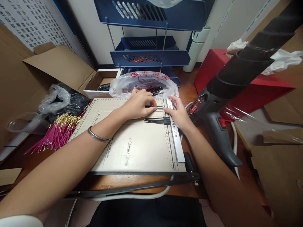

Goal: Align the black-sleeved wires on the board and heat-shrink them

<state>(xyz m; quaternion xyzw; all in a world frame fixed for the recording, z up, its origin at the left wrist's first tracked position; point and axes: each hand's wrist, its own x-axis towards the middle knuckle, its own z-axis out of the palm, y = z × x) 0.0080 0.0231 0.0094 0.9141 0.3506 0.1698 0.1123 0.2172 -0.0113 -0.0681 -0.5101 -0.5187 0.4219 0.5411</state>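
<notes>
Head view: left hand [138,105] sits at the far right part of the cutter board [132,148], fingers & thumb pinched together on a few black tube pieces [159,107], which lie flat and run crosswise toward the board's right edge. Right hand [178,115] rests on the metal edge strip [176,138] along that edge, fingers stretched out, not closed round anything as far as shows; fingertips meet the ends of the pieces. Just nearer, a loose bundle [157,120] of the same pieces lies on the board, touching the strip. Pieces look v. thin, matte, light, prob. soft & bendy, so likely to roll or fan out; best held w/ a flat pinch close to the ends, pressed down on the board, not lifted by the middle. Board is pale, smooth, printed w/ grid & size marks; strip is bright, hard, straight. The cutter's black arm [132,189] lies along the near edge, w/ a white cable [132,197] under it. Past the far edge: crinkly clear plastic bag [142,82] w/ more black pieces inside. Off the left edge: magenta wires [58,132] w/ gold-coloured tips, fanned out, & a cardboard box [59,66]. Off the right edge: dark grey heat gun [213,116], hard plastic, red switch, beside a red box [248,85]. Thin metal bangle [97,136] on left wrist. Blue slotted tray rack [151,56] at the back.
</notes>
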